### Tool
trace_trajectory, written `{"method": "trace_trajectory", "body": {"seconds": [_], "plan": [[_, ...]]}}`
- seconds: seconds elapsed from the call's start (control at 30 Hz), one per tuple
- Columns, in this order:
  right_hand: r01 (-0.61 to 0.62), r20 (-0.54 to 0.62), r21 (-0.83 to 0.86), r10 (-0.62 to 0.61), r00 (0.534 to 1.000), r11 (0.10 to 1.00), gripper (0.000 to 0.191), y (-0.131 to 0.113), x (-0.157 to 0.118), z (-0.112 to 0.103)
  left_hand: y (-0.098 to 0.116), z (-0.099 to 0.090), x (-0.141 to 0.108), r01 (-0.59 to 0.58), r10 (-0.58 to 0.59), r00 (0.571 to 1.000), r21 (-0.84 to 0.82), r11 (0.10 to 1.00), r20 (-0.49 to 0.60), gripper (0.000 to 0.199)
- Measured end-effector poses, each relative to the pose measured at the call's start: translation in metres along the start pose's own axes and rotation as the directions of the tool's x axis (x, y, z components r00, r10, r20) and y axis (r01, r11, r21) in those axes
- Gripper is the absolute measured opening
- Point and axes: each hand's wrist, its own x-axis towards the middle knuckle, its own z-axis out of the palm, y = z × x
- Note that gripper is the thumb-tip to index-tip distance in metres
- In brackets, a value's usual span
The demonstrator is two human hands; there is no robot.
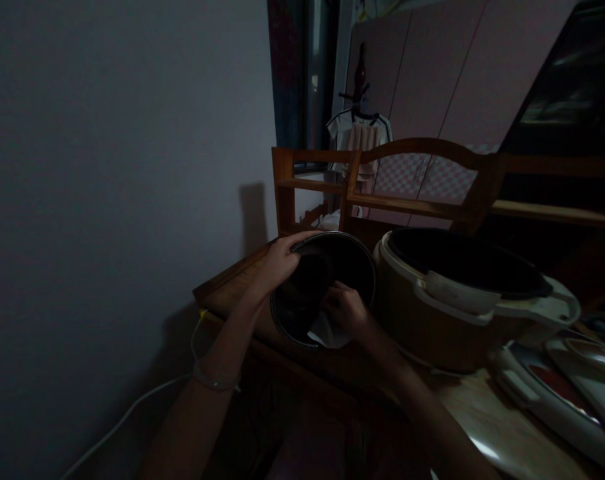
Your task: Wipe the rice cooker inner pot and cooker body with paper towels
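Left hand (282, 260) grips the dark pot (365, 267) by its rim, maybe to keep it tipped while the right hand (349, 307) holds a white cloth (328, 331) inside.

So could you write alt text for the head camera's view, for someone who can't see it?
In a dim room, a left hand grips the rim of a tilted dark pot while the right hand holds a white cloth or tissue inside it. A large cooker stands beside it on a table.

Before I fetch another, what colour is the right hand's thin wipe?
The thin wipe looks white, best seen in the head view.
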Motion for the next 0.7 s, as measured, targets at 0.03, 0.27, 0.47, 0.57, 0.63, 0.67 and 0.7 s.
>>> {"method": "trace_trajectory", "body": {"seconds": [0.03, 0.27, 0.47, 0.57, 0.63, 0.67, 0.7], "plan": [[-0.011, -0.014, 0.008, 0.011, 1.0, 1.0, 0.013, 0.002, -0.002, 0.001, -0.001, 0.0, 0.0, 0.001, -0.001, 1.0, -0.008, 1.0, 0.002, 0.071], [-0.096, -0.1, 0.087, 0.104, 0.99, 0.992, 0.012, 0.004, -0.011, 0.002, -0.003, 0.0, 0.0, 0.0, 0.0, 1.0, 0.013, 1.0, 0.013, 0.072], [-0.086, -0.194, 0.114, 0.107, 0.975, 0.99, 0.019, -0.002, -0.038, -0.015, -0.002, 0.0, 0.001, 0.004, -0.004, 1.0, -0.001, 1.0, 0.007, 0.071], [-0.102, -0.192, -0.031, 0.094, 0.977, 0.994, 0.02, -0.001, -0.051, -0.021, -0.004, -0.001, 0.001, -0.004, 0.004, 1.0, 0.009, 1.0, 0.001, 0.07], [-0.101, -0.155, -0.168, 0.075, 0.985, 0.981, 0.02, 0.0, -0.053, -0.023, -0.005, -0.002, 0.001, -0.01, 0.01, 1.0, 0.008, 1.0, 0.006, 0.072], [-0.089, -0.138, -0.221, 0.059, 0.989, 0.971, 0.019, 0.0, -0.052, -0.022, -0.006, -0.002, 0.001, -0.012, 0.012, 1.0, 0.009, 1.0, 0.007, 0.072], [-0.076, -0.127, -0.258, 0.044, 0.991, 0.963, 0.018, 0.001, -0.05, -0.02, -0.006, -0.002, 0.001, -0.012, 0.012, 1.0, 0.011, 1.0, 0.007, 0.072]]}}
